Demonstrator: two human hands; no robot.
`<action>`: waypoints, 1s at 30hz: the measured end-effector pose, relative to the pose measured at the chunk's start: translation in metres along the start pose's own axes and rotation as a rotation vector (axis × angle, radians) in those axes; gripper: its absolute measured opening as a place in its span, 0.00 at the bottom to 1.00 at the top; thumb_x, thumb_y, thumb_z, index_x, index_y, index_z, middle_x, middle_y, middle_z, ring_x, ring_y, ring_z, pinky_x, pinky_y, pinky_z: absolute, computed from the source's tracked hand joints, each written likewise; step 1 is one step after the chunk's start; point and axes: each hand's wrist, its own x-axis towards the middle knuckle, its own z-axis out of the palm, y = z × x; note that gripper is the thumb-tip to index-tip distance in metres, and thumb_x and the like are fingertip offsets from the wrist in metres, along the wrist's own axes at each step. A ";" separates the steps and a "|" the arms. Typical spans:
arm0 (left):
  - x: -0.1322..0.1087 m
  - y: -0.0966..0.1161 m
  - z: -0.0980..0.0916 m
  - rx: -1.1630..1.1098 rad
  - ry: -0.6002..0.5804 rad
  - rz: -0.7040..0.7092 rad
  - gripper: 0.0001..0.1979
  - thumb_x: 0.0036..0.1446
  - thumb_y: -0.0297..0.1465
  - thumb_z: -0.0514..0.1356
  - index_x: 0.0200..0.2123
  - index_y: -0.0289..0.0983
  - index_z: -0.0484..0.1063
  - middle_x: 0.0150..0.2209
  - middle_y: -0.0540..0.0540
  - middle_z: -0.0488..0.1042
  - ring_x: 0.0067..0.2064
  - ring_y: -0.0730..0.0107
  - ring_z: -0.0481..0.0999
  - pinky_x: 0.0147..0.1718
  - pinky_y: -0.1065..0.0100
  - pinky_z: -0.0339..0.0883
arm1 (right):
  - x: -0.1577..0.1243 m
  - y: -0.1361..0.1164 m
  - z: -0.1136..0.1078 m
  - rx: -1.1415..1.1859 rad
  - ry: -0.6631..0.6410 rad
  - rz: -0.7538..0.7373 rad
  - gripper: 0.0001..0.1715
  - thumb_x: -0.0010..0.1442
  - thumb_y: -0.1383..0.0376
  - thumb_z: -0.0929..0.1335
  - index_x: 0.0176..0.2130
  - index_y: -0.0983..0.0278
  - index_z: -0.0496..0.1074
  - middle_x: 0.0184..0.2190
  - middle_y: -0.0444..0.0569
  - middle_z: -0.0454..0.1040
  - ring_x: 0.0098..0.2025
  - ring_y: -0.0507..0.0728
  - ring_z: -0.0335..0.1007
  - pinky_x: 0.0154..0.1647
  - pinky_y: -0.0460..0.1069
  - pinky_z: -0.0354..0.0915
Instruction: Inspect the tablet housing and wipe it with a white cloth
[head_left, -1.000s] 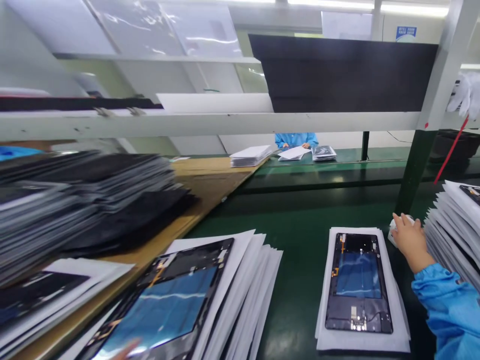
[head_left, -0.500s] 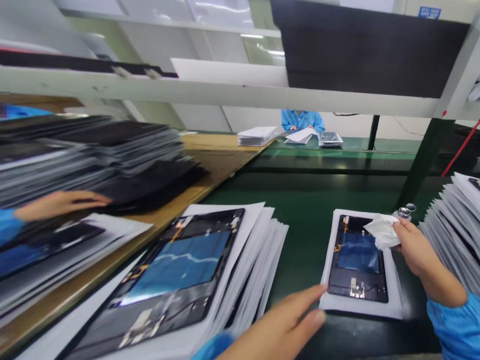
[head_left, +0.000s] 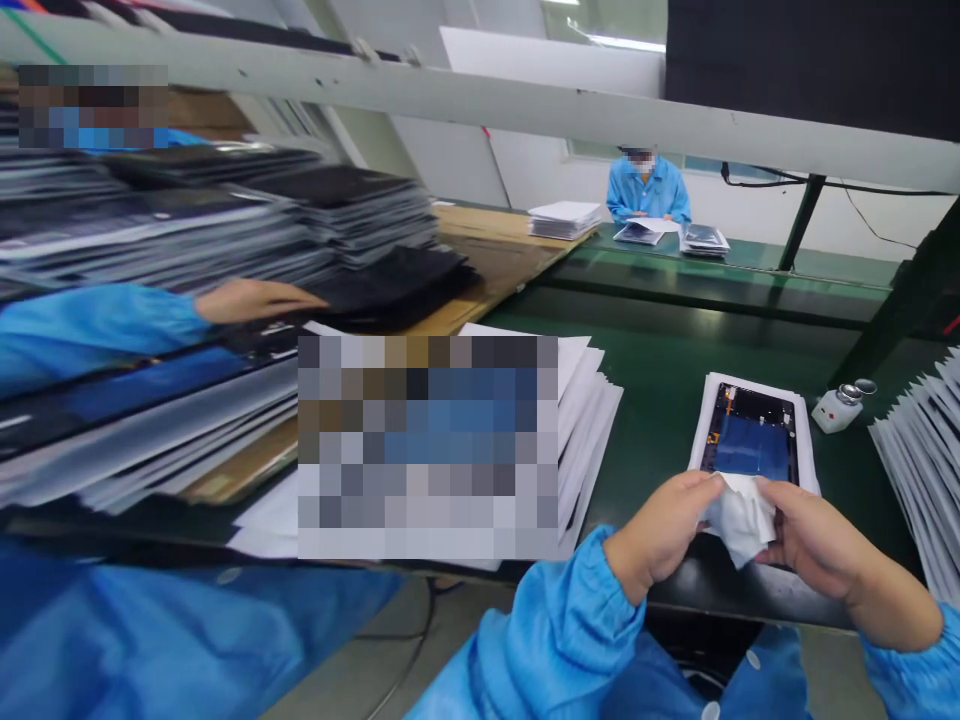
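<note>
Between my two hands is a crumpled white wipe [head_left: 741,522]. My left hand [head_left: 670,525] pinches its left side, and my right hand [head_left: 814,535] grips its right side. Both are over the near end of a tablet screen panel [head_left: 752,435], which lies back up with its blue battery-like area, black frame and orange flex cables showing. White sheets [head_left: 699,440] lie under the panel. My hands and the wipe hide its near part.
A small white dispenser bottle [head_left: 838,408] with a metal lid stands right of the panel. Paper-interleaved stacks rise at right [head_left: 922,460] and left [head_left: 592,430], the left one partly pixelated. A co-worker's hand [head_left: 251,300] reaches toward black sheets [head_left: 397,290]. Another person [head_left: 647,187] sits opposite.
My left hand has moved from the panel's left edge onto the wipe. My right hand has drawn the wipe nearer to me. The view has shifted, showing more of the floor and my sleeves.
</note>
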 end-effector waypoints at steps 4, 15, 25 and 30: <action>-0.001 -0.001 0.001 -0.132 0.062 -0.080 0.11 0.48 0.33 0.61 0.29 0.29 0.70 0.25 0.46 0.71 0.27 0.72 0.69 0.28 0.71 0.60 | 0.002 0.013 0.006 0.043 -0.020 0.013 0.28 0.58 0.49 0.62 0.47 0.68 0.65 0.33 0.54 0.71 0.32 0.57 0.68 0.27 0.47 0.63; -0.001 -0.002 -0.004 -0.296 0.092 -0.258 0.16 0.59 0.33 0.50 0.41 0.27 0.69 0.34 0.39 0.74 0.34 0.66 0.74 0.35 0.67 0.67 | 0.007 0.035 -0.001 -0.026 0.147 -0.048 0.40 0.56 0.57 0.68 0.60 0.65 0.49 0.25 0.44 0.67 0.23 0.52 0.61 0.18 0.43 0.60; -0.008 -0.004 -0.005 -0.229 -0.124 -0.154 0.23 0.46 0.29 0.64 0.47 0.29 0.67 0.39 0.38 0.73 0.36 0.68 0.73 0.36 0.71 0.64 | 0.009 0.039 -0.012 -0.110 0.218 -0.084 0.45 0.52 0.51 0.67 0.60 0.67 0.49 0.41 0.53 0.69 0.38 0.58 0.65 0.27 0.47 0.64; -0.014 0.001 -0.007 -0.139 -0.042 -0.157 0.36 0.47 0.29 0.63 0.59 0.35 0.53 0.40 0.42 0.73 0.33 0.72 0.72 0.31 0.73 0.62 | 0.002 0.037 -0.027 -0.339 0.171 -0.200 0.45 0.44 0.49 0.71 0.56 0.63 0.60 0.53 0.51 0.62 0.53 0.62 0.57 0.52 0.55 0.57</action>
